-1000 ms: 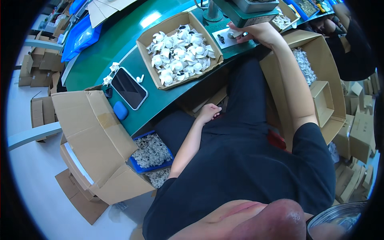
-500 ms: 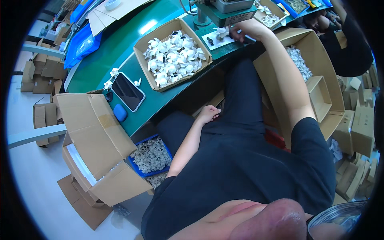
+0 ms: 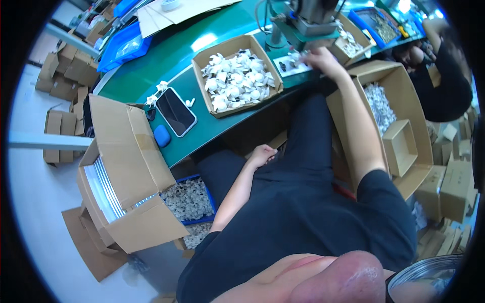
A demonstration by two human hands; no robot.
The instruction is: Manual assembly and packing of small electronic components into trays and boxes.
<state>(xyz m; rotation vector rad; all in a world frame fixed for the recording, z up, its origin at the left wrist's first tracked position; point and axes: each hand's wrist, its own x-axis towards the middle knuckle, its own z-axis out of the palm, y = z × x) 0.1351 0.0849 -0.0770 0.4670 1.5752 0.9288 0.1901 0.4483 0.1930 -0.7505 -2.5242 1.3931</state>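
Observation:
My right hand reaches over the white fixture plate at the foot of a bench press. Its fingers are drawn together at the plate's right side; what they hold is too blurred to name. Small dark pieces stand on the plate. My left hand rests on my lap with its fingers curled closed. Anything inside it is hidden. Left of the press, a cardboard tray holds a heap of white bladed plastic parts.
A phone, a blue case and a few white parts lie on the green bench. Open cartons flank me: one left, another right with white parts. A blue bin stands lower left. Another person sits far right.
The whole view has shifted, with the bench now lower and further right. My right hand stays by the fixture, where the white part standing earlier no longer shows plainly. My left hand keeps its place.

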